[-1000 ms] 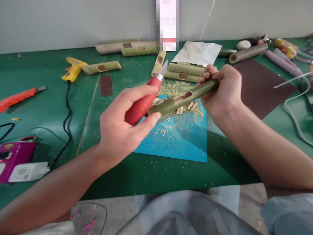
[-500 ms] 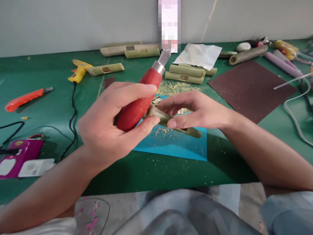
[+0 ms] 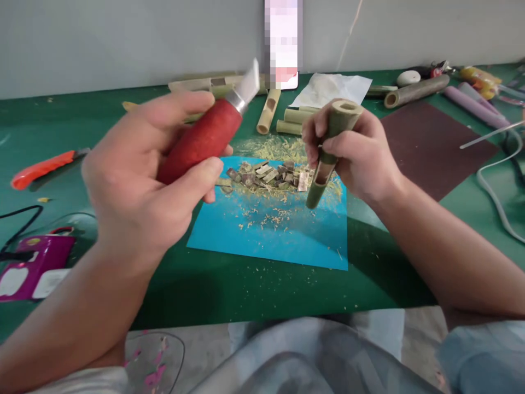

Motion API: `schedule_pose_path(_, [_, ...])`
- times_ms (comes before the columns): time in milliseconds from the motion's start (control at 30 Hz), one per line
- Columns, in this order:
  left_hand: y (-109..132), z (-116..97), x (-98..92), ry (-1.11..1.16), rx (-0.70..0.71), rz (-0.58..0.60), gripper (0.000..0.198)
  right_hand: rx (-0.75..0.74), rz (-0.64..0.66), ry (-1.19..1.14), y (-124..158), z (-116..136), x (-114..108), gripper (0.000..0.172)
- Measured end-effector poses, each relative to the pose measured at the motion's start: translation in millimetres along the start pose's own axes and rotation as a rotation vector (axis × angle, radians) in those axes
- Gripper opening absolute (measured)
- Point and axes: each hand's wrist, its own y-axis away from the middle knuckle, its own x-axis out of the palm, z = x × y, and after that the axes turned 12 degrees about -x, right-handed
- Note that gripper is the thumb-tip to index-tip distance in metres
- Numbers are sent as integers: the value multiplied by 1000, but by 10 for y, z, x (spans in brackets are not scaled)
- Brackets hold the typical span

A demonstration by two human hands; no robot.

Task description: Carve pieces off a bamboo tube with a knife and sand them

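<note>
One knife (image 3: 200, 141) and one bamboo tube (image 3: 328, 161), held apart above a green table (image 3: 246, 295).
The person's left hand (image 3: 139, 169) is wrapped around the knife's red handle, its blade (image 3: 249, 85) pointing up; the right hand (image 3: 367, 156) clasps the notched tube, tilted, over a blue sheet (image 3: 262, 246) strewn with wood chips (image 3: 273, 176).

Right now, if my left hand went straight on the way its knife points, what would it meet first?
Probably the upright screen by the wall: the knife in your left hand points up and right towards it, though depth is unclear.
</note>
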Motion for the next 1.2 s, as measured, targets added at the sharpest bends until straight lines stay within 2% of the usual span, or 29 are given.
schedule_pose_path(100, [-40,-90,-98,-232,-34,211,37,-69,-68,-3,-28,-33,-34,20])
schedule_pose_path(167, [-16,-143,-119,-311,-94,379,29,-57,-89,45,-31,-23,-31,14])
schedule_pose_path(233, [25,-162,-87,-302,-80,455,28,0,-92,110,-23,6,-14,9])
schedule_pose_path(267, [47,-161,-57,-291,-50,472,29,26,-88,137,-17,25,0,13])
schedule_pose_path(367, [102,-150,44,-260,76,482,29,15,-77,134,-1,83,55,21])
schedule_pose_path(500, [156,-159,123,-233,159,520,29,-64,-39,43,2,146,115,5])
schedule_pose_path(633, [207,-160,158,-186,206,535,30,-95,55,-32,8,200,126,14])
schedule_pose_path(933, [274,-93,237,-266,288,561,34,71,316,-143,-48,259,25,25])
schedule_pose_path(1033, [298,-107,255,-376,360,509,34,112,340,-153,-92,264,7,33])
schedule_pose_path(1200, [407,-235,256,-562,443,420,35,156,360,-141,-108,279,53,36])
